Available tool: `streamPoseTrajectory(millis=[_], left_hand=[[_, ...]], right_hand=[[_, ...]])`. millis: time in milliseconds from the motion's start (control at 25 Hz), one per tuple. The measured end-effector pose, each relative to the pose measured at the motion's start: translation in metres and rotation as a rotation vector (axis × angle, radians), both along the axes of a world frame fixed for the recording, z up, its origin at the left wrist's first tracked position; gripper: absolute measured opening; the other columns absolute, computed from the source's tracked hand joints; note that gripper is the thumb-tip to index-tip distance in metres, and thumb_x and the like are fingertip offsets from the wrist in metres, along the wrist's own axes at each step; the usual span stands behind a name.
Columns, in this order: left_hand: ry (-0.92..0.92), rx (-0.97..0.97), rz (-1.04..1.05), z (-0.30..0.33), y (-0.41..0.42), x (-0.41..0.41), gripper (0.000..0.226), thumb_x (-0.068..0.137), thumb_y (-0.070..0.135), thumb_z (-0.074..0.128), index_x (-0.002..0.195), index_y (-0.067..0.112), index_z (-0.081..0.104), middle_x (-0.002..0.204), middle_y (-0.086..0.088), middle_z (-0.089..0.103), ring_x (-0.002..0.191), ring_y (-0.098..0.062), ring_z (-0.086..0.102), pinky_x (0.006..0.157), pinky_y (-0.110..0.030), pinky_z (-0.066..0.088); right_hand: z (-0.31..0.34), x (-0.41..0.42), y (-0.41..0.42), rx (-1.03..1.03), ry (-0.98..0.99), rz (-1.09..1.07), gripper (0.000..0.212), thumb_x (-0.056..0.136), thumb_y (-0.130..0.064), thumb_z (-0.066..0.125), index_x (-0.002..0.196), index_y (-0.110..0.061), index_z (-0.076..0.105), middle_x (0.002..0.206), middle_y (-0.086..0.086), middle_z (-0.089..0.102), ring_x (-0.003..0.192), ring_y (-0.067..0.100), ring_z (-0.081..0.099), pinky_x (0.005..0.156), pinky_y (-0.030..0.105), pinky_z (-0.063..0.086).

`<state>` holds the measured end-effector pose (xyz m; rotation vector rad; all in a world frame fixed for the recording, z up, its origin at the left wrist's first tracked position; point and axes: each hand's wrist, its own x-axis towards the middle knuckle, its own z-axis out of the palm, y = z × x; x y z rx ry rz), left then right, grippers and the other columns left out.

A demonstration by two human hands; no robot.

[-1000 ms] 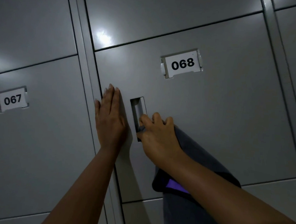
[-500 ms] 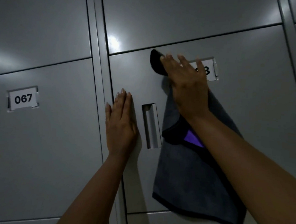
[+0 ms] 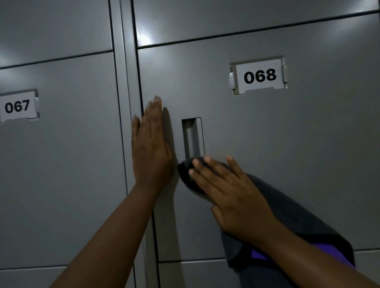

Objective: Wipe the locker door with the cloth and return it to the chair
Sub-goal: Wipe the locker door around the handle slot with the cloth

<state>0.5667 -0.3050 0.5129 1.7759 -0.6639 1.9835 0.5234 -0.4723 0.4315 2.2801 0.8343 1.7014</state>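
Note:
The grey locker door (image 3: 306, 151) labelled 068 fills the middle and right of the head view. My left hand (image 3: 151, 146) lies flat with straight fingers against the door's left edge, beside the recessed handle slot (image 3: 192, 137). My right hand (image 3: 230, 197) presses a dark grey cloth (image 3: 291, 219) with a purple tag flat onto the door, just below the handle slot. The cloth hangs down under my forearm, past the door's bottom edge. The chair is not in view.
Locker 067 (image 3: 50, 157) is to the left, across a vertical frame post (image 3: 120, 72). More grey locker doors sit above and below. The number plate 068 (image 3: 259, 75) is at the upper right of the door.
My right hand has swept the cloth down from the number plate to just under the handle slot. My left hand has stayed pressed at the door's left edge.

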Motion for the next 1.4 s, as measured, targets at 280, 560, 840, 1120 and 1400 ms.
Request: streamPoseTrajectory(millis=[280,560,840,1120,1400], left_hand=[[0.017,0.005,-0.028,-0.001,0.001,-0.002,0.063,0.082,-0.008,0.038,0.142,0.001,0.022,0.149,-0.015,0.031,0.139,-0.020,0.024,0.118,-0.035,0.006],[0.053,0.008,-0.097,-0.002,0.002,-0.005,0.065,0.079,-0.005,0.036,0.143,0.003,0.023,0.149,-0.014,0.031,0.139,-0.019,0.023,0.118,-0.032,0.004],[0.026,-0.039,-0.328,-0.001,0.003,-0.003,0.052,0.094,0.022,0.021,0.143,0.004,0.021,0.148,0.003,0.021,0.139,-0.003,0.020,0.118,-0.041,0.012],[0.028,-0.082,-0.695,0.001,0.005,-0.014,0.067,0.093,0.052,0.019,0.145,0.016,-0.001,0.148,-0.021,0.026,0.109,0.016,0.048,0.087,-0.003,0.039],[0.186,-0.102,-0.885,0.002,0.013,-0.018,0.080,0.091,0.057,0.027,0.144,0.006,-0.005,0.151,-0.009,0.020,0.138,-0.008,0.026,0.111,-0.017,0.022]], right_hand=[[-0.040,-0.008,-0.020,-0.051,0.079,0.352,0.043,0.079,-0.003,0.037,0.098,-0.019,0.071,0.108,-0.005,0.071,0.107,0.008,0.054,0.091,0.032,0.040],[0.103,-0.035,-0.007,0.592,-0.329,0.583,0.048,0.070,0.004,0.043,0.115,0.000,0.058,0.114,0.018,0.059,0.107,0.020,0.051,0.098,0.015,0.039],[0.174,0.010,0.046,0.311,-0.197,0.047,0.051,0.087,-0.020,0.039,0.134,-0.002,0.040,0.142,0.018,0.043,0.135,0.029,0.033,0.113,0.049,0.004],[0.079,0.012,0.055,-0.003,-0.142,-0.016,0.061,0.077,-0.024,0.032,0.135,-0.006,0.039,0.142,0.014,0.043,0.134,0.024,0.034,0.111,0.044,0.010],[0.081,0.005,0.039,0.156,-0.124,-0.024,0.058,0.075,-0.024,0.032,0.131,-0.019,0.047,0.140,0.002,0.048,0.135,0.025,0.032,0.107,0.058,0.000]])
